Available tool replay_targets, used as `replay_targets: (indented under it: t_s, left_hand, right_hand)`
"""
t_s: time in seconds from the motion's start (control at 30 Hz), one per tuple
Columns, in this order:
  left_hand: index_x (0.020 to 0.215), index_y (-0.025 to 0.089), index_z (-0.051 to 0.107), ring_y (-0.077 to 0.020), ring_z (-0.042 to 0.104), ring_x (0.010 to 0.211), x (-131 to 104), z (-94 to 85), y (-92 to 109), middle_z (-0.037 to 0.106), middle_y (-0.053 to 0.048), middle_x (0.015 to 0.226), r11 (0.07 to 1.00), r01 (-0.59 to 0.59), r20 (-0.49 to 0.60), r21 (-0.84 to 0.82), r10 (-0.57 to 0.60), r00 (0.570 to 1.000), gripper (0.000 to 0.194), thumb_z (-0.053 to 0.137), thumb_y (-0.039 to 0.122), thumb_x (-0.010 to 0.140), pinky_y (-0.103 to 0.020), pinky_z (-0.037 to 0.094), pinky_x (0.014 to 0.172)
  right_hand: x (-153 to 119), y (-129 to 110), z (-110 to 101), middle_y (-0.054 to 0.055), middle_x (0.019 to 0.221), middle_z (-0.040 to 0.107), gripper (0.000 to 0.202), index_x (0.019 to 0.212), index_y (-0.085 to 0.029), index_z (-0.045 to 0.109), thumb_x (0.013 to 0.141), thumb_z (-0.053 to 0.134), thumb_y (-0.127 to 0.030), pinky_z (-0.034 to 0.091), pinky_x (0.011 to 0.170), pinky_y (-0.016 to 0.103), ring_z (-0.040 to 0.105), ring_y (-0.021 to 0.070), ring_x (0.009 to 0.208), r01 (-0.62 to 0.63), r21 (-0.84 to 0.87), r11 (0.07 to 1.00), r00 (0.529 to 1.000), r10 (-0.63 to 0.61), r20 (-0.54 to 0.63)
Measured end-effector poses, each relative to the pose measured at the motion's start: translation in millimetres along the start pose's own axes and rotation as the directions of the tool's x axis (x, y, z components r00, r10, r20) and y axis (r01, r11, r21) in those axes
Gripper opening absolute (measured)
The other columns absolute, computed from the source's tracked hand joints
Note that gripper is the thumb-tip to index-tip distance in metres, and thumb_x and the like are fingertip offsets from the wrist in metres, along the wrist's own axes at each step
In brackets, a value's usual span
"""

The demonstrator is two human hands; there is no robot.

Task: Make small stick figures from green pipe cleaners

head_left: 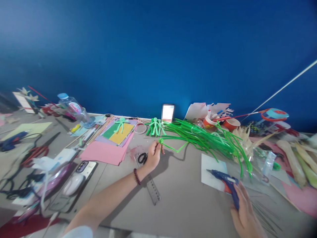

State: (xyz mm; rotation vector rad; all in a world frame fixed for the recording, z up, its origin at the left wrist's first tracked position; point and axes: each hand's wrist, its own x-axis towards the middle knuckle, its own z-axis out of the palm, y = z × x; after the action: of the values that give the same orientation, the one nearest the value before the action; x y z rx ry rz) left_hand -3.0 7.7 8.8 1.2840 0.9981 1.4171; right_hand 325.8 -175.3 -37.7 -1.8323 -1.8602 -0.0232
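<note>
Left fingers (157, 147) pinching rightward green stem (177, 151), right hand (244, 209) pointing glue gun (228, 180) left

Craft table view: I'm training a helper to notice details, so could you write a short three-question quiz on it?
1. Multiple choice: what does the right hand hold?
a) a ruler
b) a glue gun
c) a pair of scissors

2. True or false: the left hand pinches a fuzzy green stem, and a beaded bracelet is on that wrist.

3. Fill in the blank: the clear plastic bottle has a ____ cap.

Key: 1. b; 2. true; 3. blue
</note>
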Motion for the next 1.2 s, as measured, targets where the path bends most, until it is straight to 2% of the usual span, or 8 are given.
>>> replay_targets:
  t_s: [0.1,0.2,0.33,0.5,0.77,0.9,1.0,1.2]
  left_hand:
    - [0.072,0.018,0.048,-0.0107,0.051,0.058,-1.4,0.0,1.0,0.051,0.002,0.062,0.999,-0.024,0.015,0.029,0.024,1.000,0.030,0.048,0.043,0.089,-0.024,0.041,0.060]
    - [0.072,0.018,0.048,-0.0110,0.051,0.058,-2.3,0.3,2.6,0.051,0.002,0.063,0.999,-0.029,0.027,0.026,0.029,0.999,0.030,0.048,0.043,0.089,-0.024,0.041,0.060]
    - [0.072,0.018,0.049,-0.0107,0.051,0.057,-2.6,1.6,5.5,0.052,0.002,0.065,0.999,-0.030,0.036,0.027,0.029,0.999,0.031,0.049,0.045,0.088,-0.024,0.041,0.060]
    - [0.073,0.018,0.050,-0.0109,0.051,0.058,-3.8,3.3,6.3,0.052,0.001,0.065,0.998,-0.038,0.064,0.054,0.035,0.997,0.030,0.050,0.044,0.088,-0.024,0.041,0.059]
    - [0.072,0.018,0.050,-0.0103,0.049,0.056,-4.9,3.2,7.8,0.051,0.002,0.063,0.998,-0.047,0.071,0.030,0.045,0.996,0.029,0.050,0.042,0.088,-0.024,0.040,0.059]
    - [0.072,0.018,0.049,-0.0099,0.049,0.055,-1.4,1.5,5.0,0.051,0.002,0.061,1.000,0.000,0.035,-0.018,0.001,0.999,0.030,0.050,0.043,0.088,-0.023,0.039,0.057]
    - [0.073,0.018,0.050,-0.0096,0.048,0.053,1.6,-0.8,1.9,0.051,0.003,0.061,0.999,0.017,0.002,-0.029,-0.017,1.000,0.031,0.051,0.045,0.087,-0.023,0.039,0.055]
    - [0.069,0.018,0.053,-0.0092,0.047,0.051,10.9,-3.9,1.3,0.050,0.003,0.057,0.997,0.004,-0.006,-0.080,-0.005,1.000,0.033,0.057,0.048,0.082,-0.024,0.040,0.054]
  right_hand:
    - [3.1,17.1,-5.8,0.010,0.155,0.016,0.070,0.150,-0.025,0.007,0.088,0.038,-0.016,0.026,0.112,0.051,0.023,0.0321,0.140,0.028,0.001,1.000,0.999,-0.028,0.027]
    - [8.0,24.6,-14.8,0.012,0.154,0.019,0.068,0.149,-0.023,0.009,0.088,0.040,-0.020,0.031,0.109,0.052,0.028,0.0338,0.138,0.041,-0.038,0.998,0.999,-0.040,0.029]
    - [21.7,7.5,-31.7,0.014,0.150,0.029,0.065,0.148,-0.022,0.020,0.088,0.044,-0.031,0.037,0.103,0.057,0.036,0.0383,0.133,0.084,-0.139,0.987,0.995,-0.090,-0.035]
    - [70.0,-45.9,-50.4,0.011,0.147,0.036,0.038,0.124,-0.024,0.053,0.087,0.049,-0.031,0.040,0.102,0.051,0.045,0.0343,0.127,0.209,-0.092,0.974,0.971,-0.217,-0.098]
    - [200.8,-164.9,-75.1,0.009,0.112,0.066,0.026,0.110,-0.022,0.062,0.086,0.052,-0.025,0.047,0.095,0.039,0.061,0.0230,0.106,0.365,0.348,0.864,0.930,-0.324,-0.172]
    - [259.4,-208.0,-56.1,0.008,0.101,0.069,0.025,0.106,-0.019,0.063,0.086,0.052,-0.029,0.051,0.085,0.035,0.065,0.0194,0.093,0.212,0.705,0.677,0.963,-0.269,-0.031]
    - [273.4,-223.4,-26.4,0.007,0.090,0.069,0.023,0.098,-0.017,0.063,0.085,0.050,-0.032,0.051,0.079,0.031,0.065,0.0173,0.085,0.090,0.821,0.564,0.978,-0.204,0.033]
    - [251.7,-227.5,29.5,0.003,0.079,0.065,0.013,0.081,-0.019,0.059,0.080,0.054,-0.030,0.048,0.069,0.029,0.061,0.0164,0.075,0.048,0.724,0.688,0.939,-0.277,0.202]
